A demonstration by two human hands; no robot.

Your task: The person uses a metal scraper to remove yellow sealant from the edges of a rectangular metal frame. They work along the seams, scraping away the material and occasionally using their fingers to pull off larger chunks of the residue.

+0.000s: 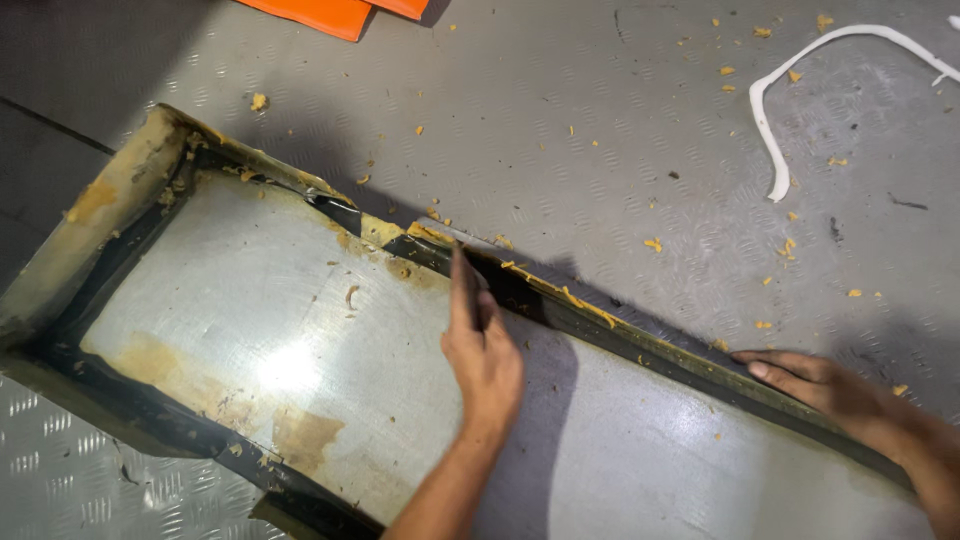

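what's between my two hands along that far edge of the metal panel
In the head view, between the left hand and the right hand runs the panel's dark rim, with yellow foam residue stuck along it. Nothing else lies there.

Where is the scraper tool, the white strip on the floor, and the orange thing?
Scraper tool (461, 285), head view, on its dark blade.
White strip (765, 130), head view, on its long bend.
Orange sheet (320, 12), head view, near its lower edge.

A metal panel (300, 330) lies on the floor (600, 110); both hands rest on its far edge, left hand (485, 355) left of right hand (825, 385). A cord (775, 130) lies behind.
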